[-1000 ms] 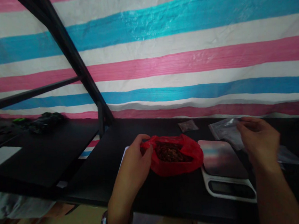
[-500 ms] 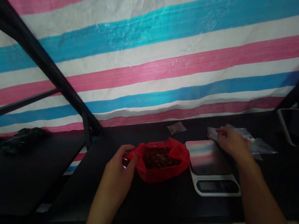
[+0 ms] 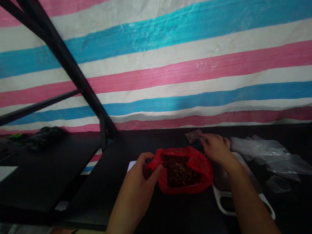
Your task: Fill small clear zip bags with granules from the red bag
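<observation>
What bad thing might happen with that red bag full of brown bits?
1. The left hand pinches only one edge of the open red bag; a tug might tip it and spill the brown bits on the black table.
2. The right hand reaches over the scale towards the small packet; its forearm could bump the bag or press on the scale.
3. The bag sits near the table's front edge, so spilled bits might fall off.

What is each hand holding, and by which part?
The left hand pinches the red bag at its left rim. The right hand grips nothing visibly; its fingertips lie beside the small packet.
</observation>
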`<move>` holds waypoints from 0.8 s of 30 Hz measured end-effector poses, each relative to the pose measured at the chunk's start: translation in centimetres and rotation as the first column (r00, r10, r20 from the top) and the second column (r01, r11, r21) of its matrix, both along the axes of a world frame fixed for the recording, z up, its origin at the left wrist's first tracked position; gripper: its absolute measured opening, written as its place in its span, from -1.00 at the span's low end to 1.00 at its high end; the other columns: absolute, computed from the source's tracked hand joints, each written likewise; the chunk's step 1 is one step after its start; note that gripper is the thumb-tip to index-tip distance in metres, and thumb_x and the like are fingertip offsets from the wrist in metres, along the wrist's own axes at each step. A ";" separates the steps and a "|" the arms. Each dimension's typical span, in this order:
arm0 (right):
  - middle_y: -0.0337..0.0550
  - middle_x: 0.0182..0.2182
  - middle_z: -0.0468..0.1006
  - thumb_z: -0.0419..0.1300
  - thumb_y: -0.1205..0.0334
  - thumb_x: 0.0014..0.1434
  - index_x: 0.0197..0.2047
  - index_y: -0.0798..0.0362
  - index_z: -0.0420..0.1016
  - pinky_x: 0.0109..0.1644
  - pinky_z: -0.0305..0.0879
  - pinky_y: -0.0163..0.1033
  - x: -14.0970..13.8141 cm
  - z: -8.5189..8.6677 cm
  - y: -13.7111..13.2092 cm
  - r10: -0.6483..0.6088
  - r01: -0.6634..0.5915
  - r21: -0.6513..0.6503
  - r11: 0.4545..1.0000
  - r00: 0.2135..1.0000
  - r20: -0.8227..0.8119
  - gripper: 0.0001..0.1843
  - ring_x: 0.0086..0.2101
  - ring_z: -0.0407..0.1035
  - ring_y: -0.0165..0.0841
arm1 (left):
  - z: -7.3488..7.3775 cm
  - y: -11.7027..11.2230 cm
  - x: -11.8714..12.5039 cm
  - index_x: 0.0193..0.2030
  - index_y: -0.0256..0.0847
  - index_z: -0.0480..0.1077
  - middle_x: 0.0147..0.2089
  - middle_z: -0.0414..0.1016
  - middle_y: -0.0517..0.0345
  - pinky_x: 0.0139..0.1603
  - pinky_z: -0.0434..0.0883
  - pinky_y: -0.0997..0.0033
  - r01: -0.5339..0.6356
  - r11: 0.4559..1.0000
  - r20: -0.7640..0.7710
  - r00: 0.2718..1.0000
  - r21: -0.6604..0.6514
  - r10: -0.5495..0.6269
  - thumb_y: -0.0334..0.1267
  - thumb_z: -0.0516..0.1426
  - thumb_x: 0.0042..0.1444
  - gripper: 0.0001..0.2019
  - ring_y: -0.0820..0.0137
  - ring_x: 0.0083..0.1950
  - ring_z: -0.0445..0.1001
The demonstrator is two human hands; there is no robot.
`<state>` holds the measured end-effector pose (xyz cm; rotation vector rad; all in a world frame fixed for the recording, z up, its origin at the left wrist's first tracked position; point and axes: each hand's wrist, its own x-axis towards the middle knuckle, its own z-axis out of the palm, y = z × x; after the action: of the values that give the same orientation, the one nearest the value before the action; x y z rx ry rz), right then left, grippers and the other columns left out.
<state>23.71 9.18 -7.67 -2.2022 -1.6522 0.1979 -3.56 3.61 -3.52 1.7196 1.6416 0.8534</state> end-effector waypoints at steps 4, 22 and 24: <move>-0.10 0.51 0.31 -0.02 0.08 0.52 0.38 -0.21 0.54 0.50 -0.06 0.28 -2.0 0.1 1.0 0.093 -0.085 -0.095 0.992 0.993 0.079 -0.51 0.49 0.06 0.08 | 0.0 -0.4 0.0 0.13 -0.07 0.50 -0.31 0.40 0.20 -0.29 0.28 0.29 -0.043 0.999 0.017 0.999 0.024 0.042 0.13 0.21 0.16 -0.52 0.22 -0.32 0.39; -0.06 0.41 0.47 -0.04 0.09 0.51 0.29 0.00 0.60 0.46 0.10 0.26 -1.3 0.4 -1.0 0.118 -0.096 -0.152 0.984 0.983 0.142 -0.50 0.38 0.27 0.05 | 2.3 -2.9 2.8 -0.09 -0.08 0.57 -0.36 0.38 0.24 -0.34 0.23 0.37 -0.047 0.980 0.237 0.971 0.194 -0.001 -0.08 0.15 0.34 -0.79 0.35 -0.36 0.31; -0.03 0.39 0.48 -0.01 0.09 0.49 0.27 -0.01 0.61 0.45 0.14 0.26 -0.4 0.6 -1.6 0.112 -0.103 -0.091 0.991 0.988 0.108 -0.51 0.35 0.31 0.05 | 2.5 -3.3 4.0 -0.14 -0.08 0.58 -0.38 0.41 0.23 -0.37 0.23 0.38 0.015 0.984 0.322 0.944 0.178 -0.072 -0.09 0.16 0.34 -0.80 0.36 -0.39 0.32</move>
<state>23.26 7.61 -7.04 -2.2246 -1.8586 0.1789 0.49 0.32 -0.98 1.6145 1.3350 1.2189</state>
